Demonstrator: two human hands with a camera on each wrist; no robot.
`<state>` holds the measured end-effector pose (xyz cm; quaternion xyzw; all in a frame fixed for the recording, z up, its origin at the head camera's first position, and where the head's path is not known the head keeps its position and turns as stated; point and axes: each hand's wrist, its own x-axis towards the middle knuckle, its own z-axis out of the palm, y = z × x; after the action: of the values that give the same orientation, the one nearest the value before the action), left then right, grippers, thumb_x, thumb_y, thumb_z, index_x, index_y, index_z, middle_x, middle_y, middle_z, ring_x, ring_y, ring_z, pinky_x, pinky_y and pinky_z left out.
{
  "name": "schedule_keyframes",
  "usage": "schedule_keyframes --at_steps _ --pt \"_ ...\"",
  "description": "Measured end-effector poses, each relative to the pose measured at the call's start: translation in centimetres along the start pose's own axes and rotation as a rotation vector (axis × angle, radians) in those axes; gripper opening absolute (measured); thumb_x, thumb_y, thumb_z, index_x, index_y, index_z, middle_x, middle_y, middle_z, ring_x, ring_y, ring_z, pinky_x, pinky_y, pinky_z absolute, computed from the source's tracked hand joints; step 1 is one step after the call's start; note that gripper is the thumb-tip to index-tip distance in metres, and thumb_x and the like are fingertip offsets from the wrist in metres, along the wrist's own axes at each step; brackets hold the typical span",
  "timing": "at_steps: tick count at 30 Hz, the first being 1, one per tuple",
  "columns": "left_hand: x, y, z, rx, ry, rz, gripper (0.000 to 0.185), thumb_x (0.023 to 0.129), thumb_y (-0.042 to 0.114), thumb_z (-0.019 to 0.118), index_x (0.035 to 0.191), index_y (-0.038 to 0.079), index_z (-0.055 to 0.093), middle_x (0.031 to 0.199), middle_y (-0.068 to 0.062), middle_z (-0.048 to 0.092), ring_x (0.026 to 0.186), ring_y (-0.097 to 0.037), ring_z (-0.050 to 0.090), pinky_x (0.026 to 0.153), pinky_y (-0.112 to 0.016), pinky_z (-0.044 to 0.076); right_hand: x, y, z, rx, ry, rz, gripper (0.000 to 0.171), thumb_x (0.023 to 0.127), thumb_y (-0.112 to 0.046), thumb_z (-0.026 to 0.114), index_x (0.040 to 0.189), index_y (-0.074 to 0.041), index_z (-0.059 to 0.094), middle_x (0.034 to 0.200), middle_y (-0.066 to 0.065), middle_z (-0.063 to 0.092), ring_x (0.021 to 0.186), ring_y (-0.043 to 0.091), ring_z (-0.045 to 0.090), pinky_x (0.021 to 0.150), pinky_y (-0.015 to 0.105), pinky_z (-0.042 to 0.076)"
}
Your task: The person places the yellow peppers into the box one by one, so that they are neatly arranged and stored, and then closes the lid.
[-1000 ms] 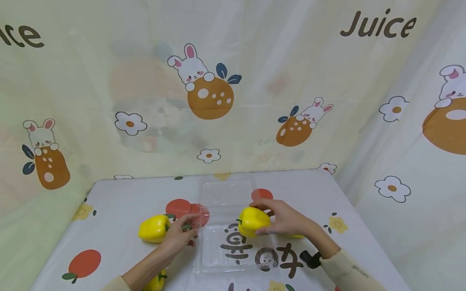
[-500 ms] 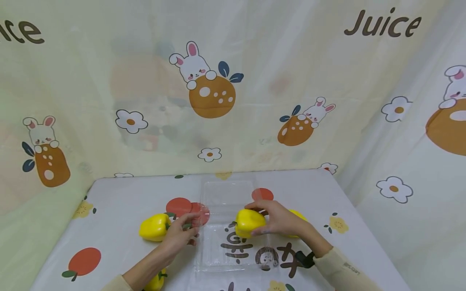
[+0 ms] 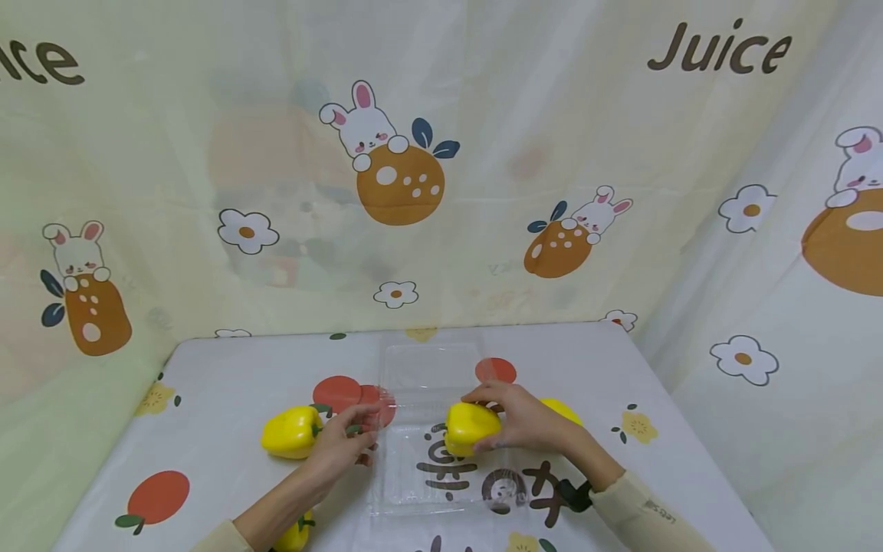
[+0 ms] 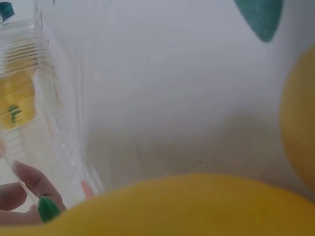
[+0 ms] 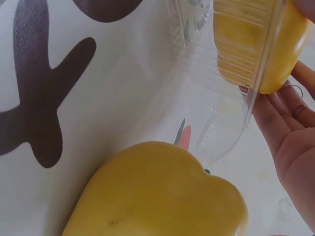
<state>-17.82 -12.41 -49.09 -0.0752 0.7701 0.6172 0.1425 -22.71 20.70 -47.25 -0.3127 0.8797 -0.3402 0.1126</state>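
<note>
My right hand (image 3: 524, 418) grips a yellow bell pepper (image 3: 471, 429) between thumb and fingers, low over the clear plastic container (image 3: 396, 498). That pepper (image 5: 283, 54) shows partly through the ribbed clear wall in the right wrist view. At the container's left edge is my left hand (image 3: 339, 445), fingers loosely bent, fingertips right at the rim. Its fingers (image 4: 37, 182) appear beside the clear wall in the left wrist view. Another yellow bell pepper (image 3: 291, 433) lies just left of this hand, its green stem pointing right.
Partly behind my right hand lies one more yellow bell pepper (image 3: 562, 412); another (image 3: 295, 537) is half hidden under my left forearm. The clear lid (image 3: 431, 366) lies folded back behind the container. A printed curtain (image 3: 290, 153) rises along the table's far edge.
My right hand has moved a little left and down with the bell pepper, uncovering more of the pepper behind it. My left hand stays in place.
</note>
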Motion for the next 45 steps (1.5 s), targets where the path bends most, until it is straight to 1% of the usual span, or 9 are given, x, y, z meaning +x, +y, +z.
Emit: schedule_keyframes --at_steps 7,11,16,22,29,34,42,45 --pt "0.1 0.0 0.0 0.001 0.003 -0.007 0.046 0.101 -0.002 0.063 0.146 0.009 0.060 0.123 -0.017 0.059 0.089 -0.023 0.063 0.074 -0.031 0.062 0.2 0.1 0.3 -0.051 -0.011 -0.002 0.070 0.080 -0.036 0.094 0.139 -0.010 0.067 0.136 -0.001 0.071 0.122 0.020 0.067 0.108 0.044 0.058" --pt "0.0 0.1 0.0 0.002 0.009 -0.017 0.046 0.102 -0.002 0.062 0.146 0.009 0.060 0.125 -0.018 0.059 0.089 -0.023 0.064 0.074 -0.032 0.062 0.4 0.1 0.4 -0.070 -0.013 0.002 0.070 0.079 -0.037 0.094 0.138 -0.010 0.067 0.136 0.001 0.072 0.123 0.021 0.067 0.109 0.046 0.057" --pt "0.1 0.1 0.1 -0.002 0.005 -0.012 0.046 0.102 -0.002 0.062 0.146 0.009 0.060 0.125 -0.018 0.059 0.088 -0.023 0.064 0.074 -0.031 0.063 0.4 -0.2 0.6 -0.093 -0.006 0.028 0.070 0.079 -0.036 0.095 0.138 -0.010 0.068 0.134 0.000 0.072 0.122 0.021 0.066 0.109 0.046 0.057" --pt "0.2 0.0 0.0 0.003 -0.004 -0.017 0.046 0.102 -0.002 0.063 0.147 0.009 0.059 0.125 -0.018 0.059 0.089 -0.023 0.063 0.074 -0.031 0.063 0.3 -0.4 0.9 -0.125 0.002 0.047 0.069 0.079 -0.034 0.095 0.138 -0.012 0.068 0.135 0.002 0.067 0.122 0.021 0.062 0.111 0.048 0.056" --pt "0.4 -0.3 -0.1 0.012 -0.003 -0.027 0.048 0.101 0.000 0.064 0.148 0.010 0.059 0.126 -0.017 0.058 0.090 -0.024 0.064 0.075 -0.031 0.063 0.3 -0.4 1.2 -0.137 0.011 0.064 0.069 0.080 -0.033 0.094 0.139 -0.011 0.068 0.133 0.002 0.066 0.120 0.020 0.062 0.109 0.047 0.057" --pt "0.3 -0.1 0.0 0.008 -0.002 -0.026 0.048 0.102 -0.001 0.064 0.148 0.010 0.058 0.127 -0.018 0.058 0.089 -0.024 0.064 0.075 -0.031 0.063 0.3 -0.3 1.3 -0.146 0.014 0.074 0.070 0.080 -0.034 0.094 0.140 -0.011 0.068 0.133 0.001 0.066 0.121 0.020 0.061 0.110 0.046 0.056" --pt "0.0 0.0 0.0 -0.004 -0.004 -0.016 0.047 0.101 -0.002 0.063 0.147 0.008 0.059 0.126 -0.018 0.059 0.089 -0.024 0.064 0.073 -0.030 0.063 0.1 -0.6 1.5 -0.168 0.023 0.058 0.072 0.079 -0.029 0.095 0.141 -0.006 0.067 0.135 0.005 0.064 0.123 0.023 0.062 0.111 0.047 0.056" --pt "0.0 0.1 0.1 -0.003 -0.003 -0.017 0.047 0.101 -0.002 0.064 0.146 0.008 0.059 0.126 -0.018 0.059 0.089 -0.024 0.064 0.073 -0.030 0.063 0.0 -0.7 1.5 -0.171 0.024 0.058 0.071 0.079 -0.028 0.095 0.140 -0.005 0.067 0.135 0.005 0.063 0.123 0.024 0.061 0.111 0.048 0.056"
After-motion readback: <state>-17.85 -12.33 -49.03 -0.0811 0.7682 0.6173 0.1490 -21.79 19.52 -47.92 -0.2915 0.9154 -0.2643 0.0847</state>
